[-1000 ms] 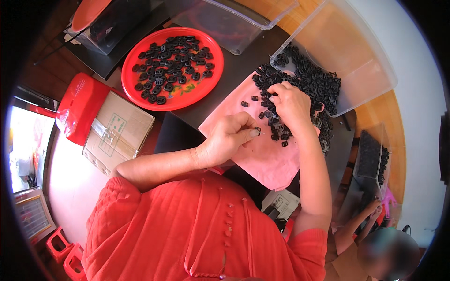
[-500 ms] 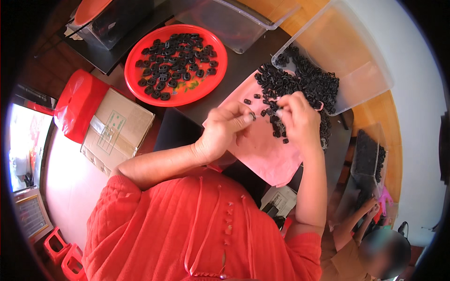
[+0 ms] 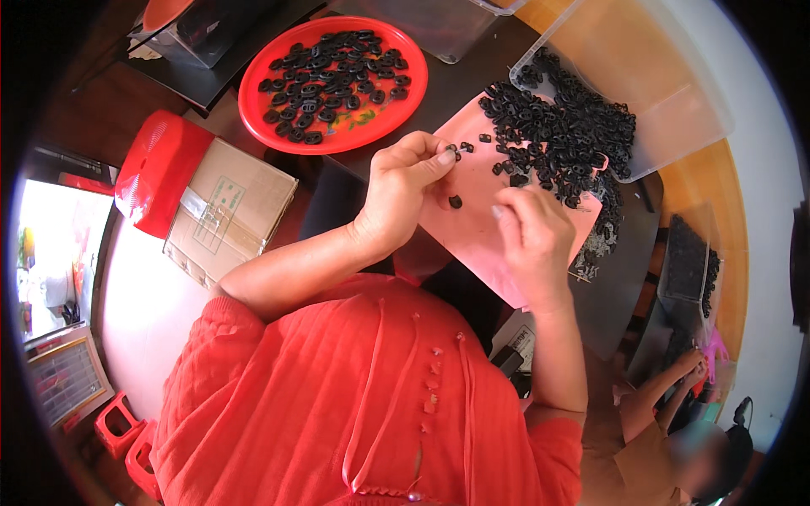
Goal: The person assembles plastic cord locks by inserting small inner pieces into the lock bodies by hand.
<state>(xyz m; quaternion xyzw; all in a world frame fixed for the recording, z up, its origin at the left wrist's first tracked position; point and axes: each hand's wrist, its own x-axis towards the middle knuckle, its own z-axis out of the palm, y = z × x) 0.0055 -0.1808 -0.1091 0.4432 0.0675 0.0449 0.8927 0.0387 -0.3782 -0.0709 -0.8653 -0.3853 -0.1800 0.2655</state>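
Note:
My left hand (image 3: 401, 190) is closed, pinching a small black plastic piece (image 3: 453, 152) between thumb and forefinger above a pink sheet (image 3: 481, 228). To its right, my right hand (image 3: 536, 240) has its fingers curled together over the sheet; what they hold, if anything, is too small to make out. A heap of loose black plastic pieces (image 3: 557, 126) spreads past my right hand, spilling from a tipped clear bin (image 3: 666, 101). One darker piece (image 3: 456, 201) shows just below my left fingertips. Several black oval pieces with holes (image 3: 325, 76) lie in a round red tray (image 3: 392, 118) at far left.
Small grey pieces (image 3: 597, 244) lie at the heap's near right edge. A cardboard box (image 3: 228, 211) and a red stool (image 3: 156, 173) stand left of the dark table (image 3: 629, 261). Another person (image 3: 650, 455) works at lower right, beside a clear bin of black parts (image 3: 688, 270).
My right hand has drawn back from the heap, nearer to me. My left hand keeps its pinch. The whole view has shifted, so the tray and heap appear higher and further right.

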